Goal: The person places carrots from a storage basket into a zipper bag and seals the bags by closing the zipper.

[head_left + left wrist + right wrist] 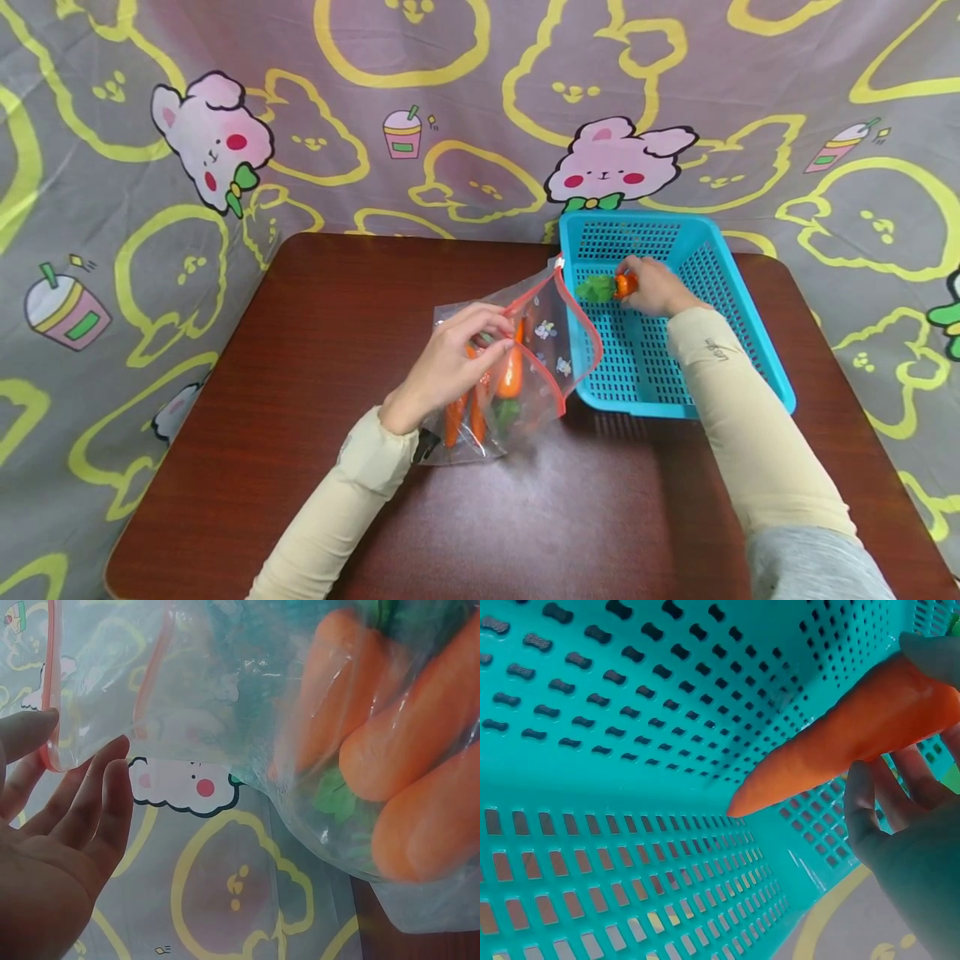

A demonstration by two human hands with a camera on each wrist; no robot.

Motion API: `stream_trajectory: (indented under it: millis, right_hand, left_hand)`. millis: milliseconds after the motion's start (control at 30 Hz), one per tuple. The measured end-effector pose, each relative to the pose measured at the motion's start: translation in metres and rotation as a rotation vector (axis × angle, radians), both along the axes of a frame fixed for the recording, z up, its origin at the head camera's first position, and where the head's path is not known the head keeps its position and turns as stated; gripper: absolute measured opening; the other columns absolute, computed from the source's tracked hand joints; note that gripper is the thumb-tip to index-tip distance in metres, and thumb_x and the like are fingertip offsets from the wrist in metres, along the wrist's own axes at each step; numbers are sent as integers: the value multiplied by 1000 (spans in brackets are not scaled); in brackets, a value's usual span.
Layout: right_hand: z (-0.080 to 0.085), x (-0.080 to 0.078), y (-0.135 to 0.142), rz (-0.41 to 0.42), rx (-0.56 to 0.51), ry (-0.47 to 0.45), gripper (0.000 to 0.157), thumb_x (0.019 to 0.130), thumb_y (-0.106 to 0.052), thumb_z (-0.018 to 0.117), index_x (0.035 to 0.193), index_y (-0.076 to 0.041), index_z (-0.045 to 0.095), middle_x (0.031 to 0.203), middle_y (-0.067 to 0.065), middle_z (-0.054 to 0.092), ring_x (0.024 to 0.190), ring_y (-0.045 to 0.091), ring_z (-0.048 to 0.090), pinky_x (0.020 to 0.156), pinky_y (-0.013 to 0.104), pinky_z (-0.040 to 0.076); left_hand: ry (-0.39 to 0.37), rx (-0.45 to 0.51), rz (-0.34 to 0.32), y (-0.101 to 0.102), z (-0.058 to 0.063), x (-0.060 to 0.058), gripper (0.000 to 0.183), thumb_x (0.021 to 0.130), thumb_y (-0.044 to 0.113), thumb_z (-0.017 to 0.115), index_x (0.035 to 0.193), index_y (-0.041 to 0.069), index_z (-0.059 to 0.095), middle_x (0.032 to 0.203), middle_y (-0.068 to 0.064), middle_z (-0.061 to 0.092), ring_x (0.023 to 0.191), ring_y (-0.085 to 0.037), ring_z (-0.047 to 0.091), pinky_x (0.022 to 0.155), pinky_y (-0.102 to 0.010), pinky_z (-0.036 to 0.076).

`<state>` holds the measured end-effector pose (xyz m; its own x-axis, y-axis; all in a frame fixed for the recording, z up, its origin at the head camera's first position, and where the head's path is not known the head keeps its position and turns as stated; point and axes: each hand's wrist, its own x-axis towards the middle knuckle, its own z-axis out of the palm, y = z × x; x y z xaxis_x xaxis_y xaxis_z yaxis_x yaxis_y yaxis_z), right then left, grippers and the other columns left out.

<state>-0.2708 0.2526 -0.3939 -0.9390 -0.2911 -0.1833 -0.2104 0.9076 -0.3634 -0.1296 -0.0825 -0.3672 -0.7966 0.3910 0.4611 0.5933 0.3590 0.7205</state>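
Note:
My right hand [651,286] grips an orange carrot [855,727] with green leaves inside the blue plastic basket [750,325]. In the right wrist view its tapered tip points toward the basket's wall, and the thumb and fingers hold its thick end. My left hand [465,346] pinches the red-edged mouth of a clear zip bag [540,358] between thumb and fingers, and the mouth gapes toward the basket. Several carrots [405,727] with green tops lie inside the bag, seen through the plastic in the left wrist view.
The brown wooden table [315,333] carries the bag left of the basket, whose side lies close to the bag's mouth. Behind the table hangs a grey cloth [480,100] with yellow outlines and cartoon rabbits.

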Motion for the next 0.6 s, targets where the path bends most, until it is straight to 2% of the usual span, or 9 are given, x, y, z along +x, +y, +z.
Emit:
stream_trajectory:
  millis: [367, 600]
  right_hand:
    - [7, 3, 0, -33, -76, 8, 47, 85, -8, 65, 127, 0, 45, 129, 28, 45, 112, 43, 43, 93, 57, 44]
    - [13, 4, 1, -81, -144, 11, 47, 85, -9, 64, 126, -1, 43, 130, 29, 45, 110, 43, 44, 92, 59, 44]
  left_hand:
    - [9, 3, -7, -1, 2, 1, 16, 87, 10, 70, 103, 8, 67, 118, -6, 63, 88, -11, 64, 76, -28, 56]
    - [23, 10, -15, -1, 2, -1, 14, 88, 11, 69, 102, 7, 66, 116, -11, 64, 87, -12, 64, 75, -32, 57]
